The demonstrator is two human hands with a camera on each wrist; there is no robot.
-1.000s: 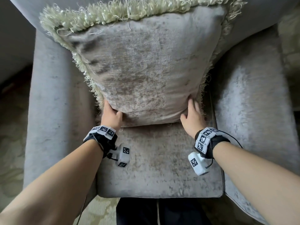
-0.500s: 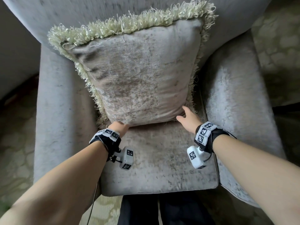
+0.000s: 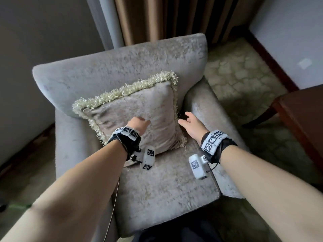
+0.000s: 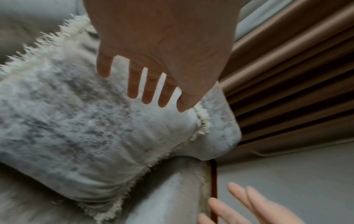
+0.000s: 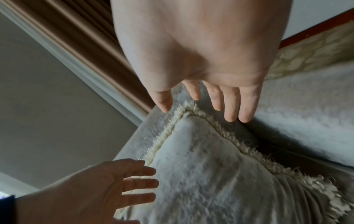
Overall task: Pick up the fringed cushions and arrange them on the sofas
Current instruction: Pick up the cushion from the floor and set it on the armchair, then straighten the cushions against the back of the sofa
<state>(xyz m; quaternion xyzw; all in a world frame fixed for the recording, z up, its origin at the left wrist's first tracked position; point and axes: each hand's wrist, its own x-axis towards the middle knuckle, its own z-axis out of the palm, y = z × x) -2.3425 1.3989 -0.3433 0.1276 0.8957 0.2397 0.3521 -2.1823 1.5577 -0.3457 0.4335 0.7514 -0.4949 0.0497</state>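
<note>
Both hands had let go of the fringed cushion (image 3: 138,117), which now leaned upright against the armchair's (image 3: 171,182) backrest. Left hand (image 3: 138,124) hovered before its face, right hand (image 3: 190,124) at its 3 o'clock edge, fingers spread, holding nothing.

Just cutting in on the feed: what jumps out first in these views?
A fringed cushion stands propped against the backrest of a grey armchair, tilted toward its left arm. Both hands are open: the left hand over the cushion's face, the right hand beside its right edge. Brown curtains hang behind.
</note>
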